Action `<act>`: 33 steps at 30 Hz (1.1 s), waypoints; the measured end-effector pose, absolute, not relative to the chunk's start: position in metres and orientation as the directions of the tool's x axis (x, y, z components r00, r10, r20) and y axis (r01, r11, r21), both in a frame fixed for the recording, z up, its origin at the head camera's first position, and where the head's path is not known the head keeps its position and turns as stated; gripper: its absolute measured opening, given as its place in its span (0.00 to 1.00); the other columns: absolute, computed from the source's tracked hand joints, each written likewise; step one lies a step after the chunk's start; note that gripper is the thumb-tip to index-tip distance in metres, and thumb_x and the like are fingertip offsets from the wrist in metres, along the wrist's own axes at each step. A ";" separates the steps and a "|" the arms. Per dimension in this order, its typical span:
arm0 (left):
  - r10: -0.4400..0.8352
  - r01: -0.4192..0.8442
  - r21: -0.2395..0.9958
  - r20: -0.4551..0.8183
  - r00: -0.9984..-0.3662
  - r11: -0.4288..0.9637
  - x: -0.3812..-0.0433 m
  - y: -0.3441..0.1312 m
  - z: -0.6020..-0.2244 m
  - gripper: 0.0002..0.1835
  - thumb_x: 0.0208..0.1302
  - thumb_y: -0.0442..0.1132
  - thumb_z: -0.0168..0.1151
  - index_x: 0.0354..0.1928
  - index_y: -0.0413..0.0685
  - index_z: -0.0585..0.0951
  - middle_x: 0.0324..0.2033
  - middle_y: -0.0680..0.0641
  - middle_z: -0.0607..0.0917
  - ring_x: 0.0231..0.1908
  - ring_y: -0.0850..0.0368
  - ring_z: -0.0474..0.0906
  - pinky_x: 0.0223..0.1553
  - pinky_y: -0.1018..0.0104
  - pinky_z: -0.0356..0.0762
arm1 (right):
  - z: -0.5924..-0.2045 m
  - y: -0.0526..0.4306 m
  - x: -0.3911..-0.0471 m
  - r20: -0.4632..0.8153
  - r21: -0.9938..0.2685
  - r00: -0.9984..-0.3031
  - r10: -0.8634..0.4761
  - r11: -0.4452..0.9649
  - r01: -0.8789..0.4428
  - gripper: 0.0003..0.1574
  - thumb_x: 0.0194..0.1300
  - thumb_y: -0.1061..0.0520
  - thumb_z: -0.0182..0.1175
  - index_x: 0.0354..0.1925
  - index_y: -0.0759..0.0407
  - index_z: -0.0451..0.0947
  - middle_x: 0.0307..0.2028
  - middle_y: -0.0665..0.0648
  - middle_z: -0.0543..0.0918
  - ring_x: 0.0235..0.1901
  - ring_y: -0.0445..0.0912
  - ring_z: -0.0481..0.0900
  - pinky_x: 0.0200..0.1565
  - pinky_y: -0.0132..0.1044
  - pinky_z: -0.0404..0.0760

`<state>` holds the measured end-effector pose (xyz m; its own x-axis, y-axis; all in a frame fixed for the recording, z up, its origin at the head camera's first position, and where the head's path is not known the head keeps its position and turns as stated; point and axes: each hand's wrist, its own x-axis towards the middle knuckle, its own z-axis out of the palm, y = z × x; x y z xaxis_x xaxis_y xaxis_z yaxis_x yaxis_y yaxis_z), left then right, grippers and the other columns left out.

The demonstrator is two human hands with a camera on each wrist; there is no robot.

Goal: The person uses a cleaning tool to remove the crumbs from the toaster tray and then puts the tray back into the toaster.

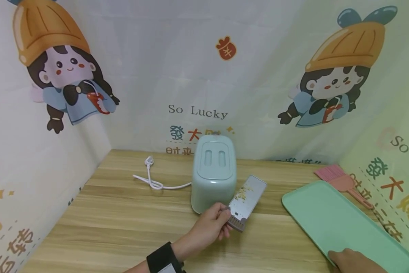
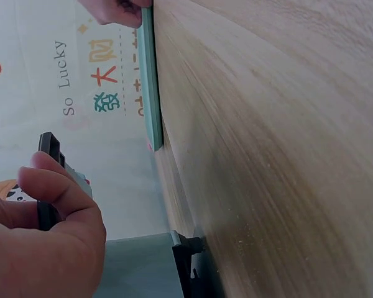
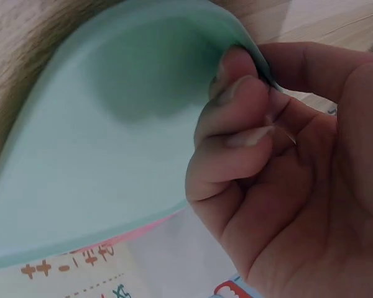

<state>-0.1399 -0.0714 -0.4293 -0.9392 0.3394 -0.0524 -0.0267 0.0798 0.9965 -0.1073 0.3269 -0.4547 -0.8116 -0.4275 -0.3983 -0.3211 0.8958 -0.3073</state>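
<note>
While only head shows flecks [image 1: 242, 193] | left grip [image 1: 209, 226] holds metal tray [image 1: 254, 190] | right [image 1: 355, 262], green tray [image 1: 340, 220]

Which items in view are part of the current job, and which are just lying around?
In the job:
- metal tray with yellowish bits, in the left hand
- green tray, in the right hand
- mint appliance, probably

Lying about, apparently:
- pink brush, untouched
- white cord
</note>
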 end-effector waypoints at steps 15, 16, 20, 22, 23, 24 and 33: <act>0.352 -0.041 0.995 -0.069 -0.933 0.086 -0.142 -0.073 -0.427 0.12 0.74 0.44 0.48 0.46 0.42 0.72 0.29 0.44 0.81 0.23 0.58 0.74 0.20 0.71 0.71 | -0.459 0.262 -0.122 -0.107 -0.306 -0.846 -0.522 0.827 -0.471 0.14 0.67 0.60 0.55 0.25 0.50 0.65 0.14 0.43 0.63 0.14 0.35 0.59 0.17 0.32 0.64; 0.353 -0.043 0.995 -0.072 -0.933 0.088 -0.142 -0.073 -0.427 0.12 0.75 0.44 0.48 0.46 0.42 0.72 0.30 0.44 0.81 0.23 0.58 0.74 0.21 0.71 0.71 | -0.459 0.256 -0.123 -0.091 -0.296 -0.854 -0.512 0.833 -0.467 0.14 0.67 0.60 0.55 0.25 0.50 0.65 0.14 0.43 0.63 0.14 0.36 0.60 0.17 0.32 0.64; 0.353 -0.052 0.994 -0.081 -0.932 0.092 -0.143 -0.074 -0.428 0.12 0.75 0.44 0.47 0.47 0.42 0.72 0.31 0.42 0.81 0.23 0.58 0.74 0.21 0.71 0.71 | -0.460 0.230 -0.124 -0.036 -0.256 -0.883 -0.468 0.858 -0.444 0.17 0.68 0.58 0.55 0.22 0.49 0.65 0.13 0.44 0.63 0.14 0.37 0.61 0.17 0.33 0.65; 0.352 -0.057 0.994 -0.087 -0.932 0.096 -0.143 -0.074 -0.427 0.11 0.75 0.42 0.47 0.47 0.42 0.72 0.31 0.42 0.81 0.23 0.58 0.74 0.21 0.71 0.71 | -0.460 0.219 -0.125 -0.026 -0.244 -0.895 -0.446 0.871 -0.427 0.19 0.68 0.56 0.55 0.20 0.49 0.65 0.13 0.44 0.63 0.14 0.37 0.61 0.17 0.33 0.65; 0.350 -0.057 0.994 -0.088 -0.933 0.097 -0.142 -0.074 -0.426 0.11 0.75 0.42 0.47 0.47 0.41 0.72 0.31 0.41 0.81 0.23 0.58 0.74 0.21 0.71 0.71 | -0.461 0.213 -0.127 -0.021 -0.239 -0.900 -0.436 0.876 -0.419 0.20 0.68 0.56 0.55 0.19 0.48 0.65 0.12 0.44 0.63 0.14 0.37 0.61 0.17 0.33 0.65; 0.349 -0.058 0.994 -0.089 -0.933 0.098 -0.142 -0.074 -0.425 0.11 0.75 0.41 0.47 0.47 0.41 0.72 0.31 0.41 0.81 0.23 0.58 0.74 0.21 0.71 0.71 | -0.461 0.207 -0.128 -0.014 -0.237 -0.903 -0.430 0.878 -0.415 0.21 0.68 0.55 0.55 0.18 0.48 0.64 0.12 0.44 0.63 0.14 0.37 0.62 0.17 0.33 0.66; 0.355 -0.047 0.995 -0.076 -0.932 0.087 -0.145 -0.073 -0.432 0.10 0.75 0.41 0.47 0.47 0.41 0.72 0.31 0.42 0.81 0.22 0.58 0.74 0.20 0.72 0.71 | -0.461 0.163 -0.133 0.035 -0.305 -0.921 -0.389 0.873 -0.381 0.25 0.69 0.54 0.55 0.14 0.49 0.65 0.10 0.45 0.64 0.14 0.37 0.64 0.17 0.34 0.68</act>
